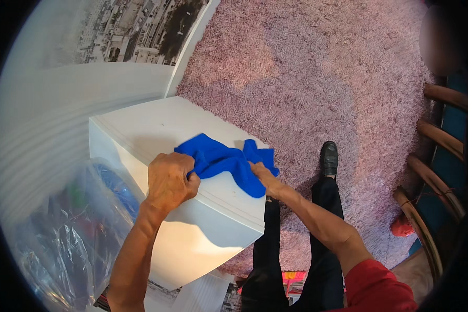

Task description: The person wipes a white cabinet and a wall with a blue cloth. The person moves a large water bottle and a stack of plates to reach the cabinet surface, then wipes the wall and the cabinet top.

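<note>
A bright blue cloth [222, 160] stretches between my two hands above the pale top of a white box-shaped cabinet [226, 218]. My left hand [171, 179] is closed in a fist around the cloth's left end. On the other side, my right hand [263, 175] grips the cloth near the cabinet's right edge. Folds run across the middle of the fabric, and one part hangs down beside my right hand. My right fingers are partly hidden by the cloth.
Clear plastic wrapping [74, 241] covers items left of the cabinet. Pink shaggy carpet [257, 70] spreads to the right, under my black shoe [329, 158]. Curved wooden slats [436, 171] line the far right, near a red object [402, 226]. A wall picture [136, 35] is at upper left.
</note>
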{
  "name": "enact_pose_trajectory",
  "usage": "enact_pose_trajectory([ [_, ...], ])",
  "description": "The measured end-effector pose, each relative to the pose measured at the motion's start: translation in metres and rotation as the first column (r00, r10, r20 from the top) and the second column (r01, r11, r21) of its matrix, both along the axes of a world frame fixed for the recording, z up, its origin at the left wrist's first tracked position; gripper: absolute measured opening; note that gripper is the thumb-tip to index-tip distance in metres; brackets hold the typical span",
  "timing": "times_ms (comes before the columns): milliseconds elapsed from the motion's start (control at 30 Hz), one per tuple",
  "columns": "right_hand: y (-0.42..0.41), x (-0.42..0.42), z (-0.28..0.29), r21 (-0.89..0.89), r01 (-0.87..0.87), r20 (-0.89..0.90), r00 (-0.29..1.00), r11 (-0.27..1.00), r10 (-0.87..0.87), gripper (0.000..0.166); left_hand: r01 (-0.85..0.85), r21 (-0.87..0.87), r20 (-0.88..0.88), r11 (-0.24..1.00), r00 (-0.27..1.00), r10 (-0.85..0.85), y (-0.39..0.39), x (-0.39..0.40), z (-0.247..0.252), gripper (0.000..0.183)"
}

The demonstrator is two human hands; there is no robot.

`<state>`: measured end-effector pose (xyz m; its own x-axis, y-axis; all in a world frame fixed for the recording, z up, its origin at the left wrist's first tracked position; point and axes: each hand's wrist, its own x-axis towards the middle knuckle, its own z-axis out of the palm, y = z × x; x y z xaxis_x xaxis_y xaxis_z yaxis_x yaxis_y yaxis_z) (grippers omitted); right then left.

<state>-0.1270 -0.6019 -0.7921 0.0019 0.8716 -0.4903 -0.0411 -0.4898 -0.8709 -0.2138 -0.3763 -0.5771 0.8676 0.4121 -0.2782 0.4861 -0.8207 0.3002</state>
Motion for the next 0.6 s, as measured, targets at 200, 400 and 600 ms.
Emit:
enact_pose_trajectory([
  [200, 0.017, 0.009, -0.013, 0.081, -0.055, -0.074, 0.995, 0.995, 0.061, 0.043, -0.001, -0.280, -0.233, 0.960, 0.970, -0.067, -0.007, 0.022, 0.009, 0.009],
  [400, 0.026, -0.001, -0.141, -0.071, -0.116, 0.072, 0.990, 0.991, 0.121, 0.050, 0.027, -0.447, -0.390, 0.894, 0.894, -0.222, -0.026, 0.051, -0.034, 0.009],
  [600, -0.013, 0.003, -0.146, -0.095, -0.233, 0.317, 0.915, 0.968, 0.251, 0.047, 0.065, -0.524, -0.550, 0.849, 0.736, -0.396, -0.047, 0.063, -0.061, 0.025],
])
